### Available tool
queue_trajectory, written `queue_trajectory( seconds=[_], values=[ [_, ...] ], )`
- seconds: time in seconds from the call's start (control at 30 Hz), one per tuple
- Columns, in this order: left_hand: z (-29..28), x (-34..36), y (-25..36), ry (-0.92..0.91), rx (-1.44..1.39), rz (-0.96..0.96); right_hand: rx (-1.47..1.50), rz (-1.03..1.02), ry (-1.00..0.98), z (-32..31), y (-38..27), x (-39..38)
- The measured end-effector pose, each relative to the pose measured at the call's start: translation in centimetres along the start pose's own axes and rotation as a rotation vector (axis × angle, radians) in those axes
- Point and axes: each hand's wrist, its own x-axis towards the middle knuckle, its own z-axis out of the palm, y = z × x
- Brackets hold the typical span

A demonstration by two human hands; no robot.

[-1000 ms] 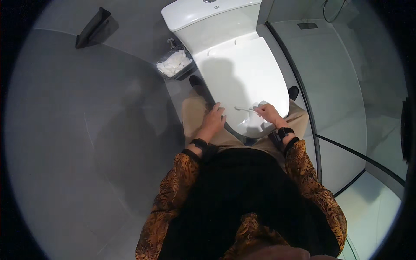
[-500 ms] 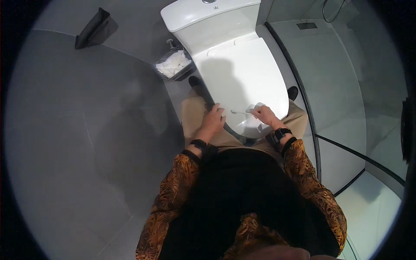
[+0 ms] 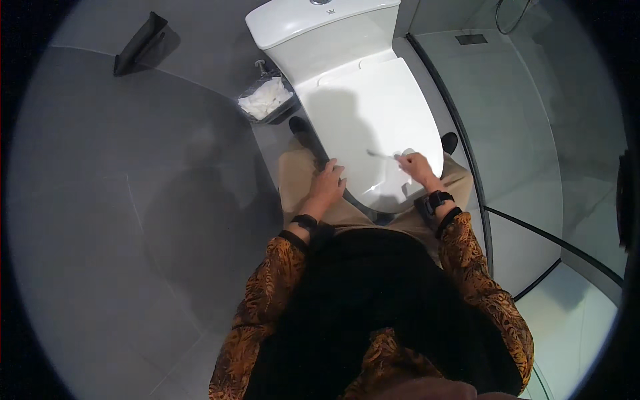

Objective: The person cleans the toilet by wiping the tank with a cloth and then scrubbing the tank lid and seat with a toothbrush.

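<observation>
A white toilet lid (image 3: pixel 360 120) lies closed in front of me, between my legs. My right hand (image 3: pixel 417 168) is closed around the end of a slim, pale toothbrush (image 3: pixel 383 155), held over the front right part of the lid. Its head points left and is slightly blurred, so whether the bristles touch the lid I cannot tell. My left hand (image 3: pixel 328 183) rests at the lid's front left edge, fingers loosely spread and holding nothing.
The toilet tank (image 3: pixel 327 30) stands at the back. Left of it is a bin (image 3: pixel 267 100) lined with a bag and filled with white paper. A dark wall fixture (image 3: pixel 140 43) is at the upper left. The black-framed shower screen (image 3: pixel 460 120) runs along the right, with a floor drain (image 3: pixel 472 40) behind it.
My right hand has moved a little to the right and away from me, taking the toothbrush with it. My left hand stays in place at the lid's edge.
</observation>
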Motion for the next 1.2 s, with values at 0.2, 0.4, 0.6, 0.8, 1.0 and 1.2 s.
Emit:
queue_trajectory(
  seconds=[0.2, 0.4, 0.6, 0.8, 1.0, 1.2],
  values=[
    [-0.5, 0.5, 1.1, -0.026, 0.012, -0.001, -0.032, -0.051, -0.124, 0.3, -0.8, -0.4],
    [-0.1, -0.2, 0.1, 0.008, -0.012, 0.005, -0.040, 0.017, 0.000, -1.9, 0.1, 0.5],
    [-0.3, 0.0, 0.7, 0.026, -0.031, 0.030, -0.025, -0.003, -0.066, 0.7, 0.1, -0.2],
    [-1.1, 0.5, 1.1, -0.107, -0.027, -0.061, -0.100, -0.111, -0.127, 1.6, -1.3, -0.6],
    [-0.8, 0.4, 1.1, -0.025, -0.009, -0.039, -0.029, -0.005, -0.011, -1.2, 0.3, 0.8],
    [-0.4, 0.5, 0.1, 0.007, -0.006, 0.026, 0.010, -0.048, -0.072, 0.9, -0.1, -0.1]
  ],
)
